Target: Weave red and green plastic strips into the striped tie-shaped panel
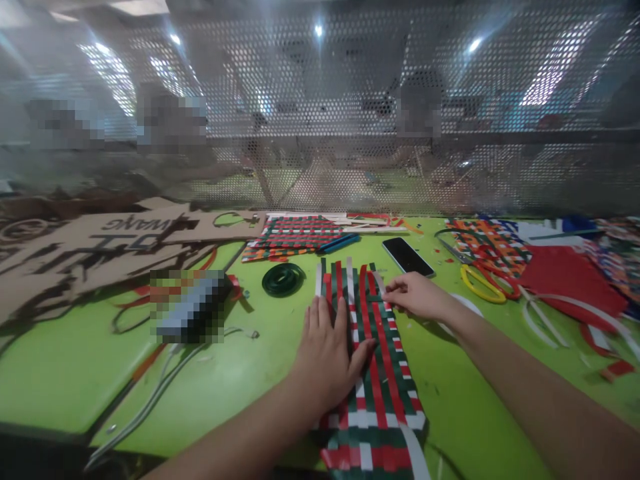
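A woven piece [364, 417] of red, green and white strips lies lengthwise on the table, its loose strip ends fanned at the far end. My left hand [327, 353] rests flat on its left side, fingers stretched and thumb spread across the strips. At the far right edge, my right hand [407, 293] has thumb and fingers pinched together on a narrow strip; its fingertips partly hide that strip's end and colour. A short dark green strip [374, 299] crosses the lengthwise ones beside those fingertips.
A green strip coil [283, 279] and a phone [409, 257] lie beyond. Yellow- and red-handled scissors [483, 283] are at right, near an orange-green woven piece [493, 243]. Cut cardboard [100, 247] and a cable [150, 400] lie left. A perforated screen [320, 153] stands behind.
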Demonstrator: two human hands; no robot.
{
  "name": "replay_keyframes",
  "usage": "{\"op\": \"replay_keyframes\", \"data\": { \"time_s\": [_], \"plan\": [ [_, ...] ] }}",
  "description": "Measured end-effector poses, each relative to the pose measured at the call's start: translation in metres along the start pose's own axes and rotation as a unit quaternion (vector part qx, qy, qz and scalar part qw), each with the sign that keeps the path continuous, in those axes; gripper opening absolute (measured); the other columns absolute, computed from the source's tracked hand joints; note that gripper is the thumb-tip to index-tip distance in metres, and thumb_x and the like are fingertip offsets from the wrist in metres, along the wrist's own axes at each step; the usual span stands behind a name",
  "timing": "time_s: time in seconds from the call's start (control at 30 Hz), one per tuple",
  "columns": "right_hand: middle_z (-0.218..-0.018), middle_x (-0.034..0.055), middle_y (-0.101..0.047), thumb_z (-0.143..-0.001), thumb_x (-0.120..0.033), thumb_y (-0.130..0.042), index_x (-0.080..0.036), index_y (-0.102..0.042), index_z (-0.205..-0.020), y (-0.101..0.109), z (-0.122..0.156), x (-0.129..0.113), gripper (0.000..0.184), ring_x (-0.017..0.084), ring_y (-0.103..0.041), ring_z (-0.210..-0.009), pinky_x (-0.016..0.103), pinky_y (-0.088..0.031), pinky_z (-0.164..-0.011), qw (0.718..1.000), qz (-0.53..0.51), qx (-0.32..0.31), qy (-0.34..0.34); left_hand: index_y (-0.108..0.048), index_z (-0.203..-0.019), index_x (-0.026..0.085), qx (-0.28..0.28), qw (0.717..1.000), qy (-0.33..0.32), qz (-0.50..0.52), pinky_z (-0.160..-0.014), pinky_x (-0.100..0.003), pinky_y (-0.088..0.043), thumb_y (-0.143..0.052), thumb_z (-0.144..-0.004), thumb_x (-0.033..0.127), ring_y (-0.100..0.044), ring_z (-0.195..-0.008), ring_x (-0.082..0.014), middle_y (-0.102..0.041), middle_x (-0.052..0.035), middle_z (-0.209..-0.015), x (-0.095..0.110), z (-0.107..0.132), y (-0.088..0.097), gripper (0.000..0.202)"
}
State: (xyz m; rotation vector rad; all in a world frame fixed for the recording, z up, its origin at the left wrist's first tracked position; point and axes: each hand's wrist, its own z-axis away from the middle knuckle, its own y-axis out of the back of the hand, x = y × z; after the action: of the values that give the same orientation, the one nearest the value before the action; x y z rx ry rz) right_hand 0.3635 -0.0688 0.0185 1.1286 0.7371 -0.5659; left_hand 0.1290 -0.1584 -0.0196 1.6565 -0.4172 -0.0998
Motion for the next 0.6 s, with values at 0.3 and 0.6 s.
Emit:
{"op": "replay_keyframes", "data": {
  "time_s": [0.3,0.6],
  "plan": [
    [-0.07,0.0012,-0.069,-0.083,-0.032,-0.069,-0.018,-0.069,-0.078,0.002,-0.002,0.0,0.015,0.016,-0.059,-0.063,0.026,-0.04,-0.058,0.998,0.054,-0.017,0.031,-0.035,-0.16,0.018,0.012,1.0,0.004,0.008,-0.117,-0.063,-0.028,-0.032,-0.095,0.075,-0.034,-0.146,-0.0449,-0.045,-0.0227,-0.153,0.001,-0.008,0.004,0.087],
    [-0.065,0.002,-0.069,-0.087,-0.025,-0.068,-0.013,-0.063,-0.113,-0.008,0.009,-0.018,0.029,0.016,-0.062,-0.058,0.025,-0.042,-0.053,0.994,-0.079,0.015,-0.074,-0.036,-0.16,0.018,0.0,1.0,0.009,0.009,-0.117,-0.063,-0.027,-0.03,-0.095,0.076,-0.032,-0.147,-0.0459,-0.044,-0.024,-0.154,0.003,-0.006,0.005,0.087]
  ]
}}
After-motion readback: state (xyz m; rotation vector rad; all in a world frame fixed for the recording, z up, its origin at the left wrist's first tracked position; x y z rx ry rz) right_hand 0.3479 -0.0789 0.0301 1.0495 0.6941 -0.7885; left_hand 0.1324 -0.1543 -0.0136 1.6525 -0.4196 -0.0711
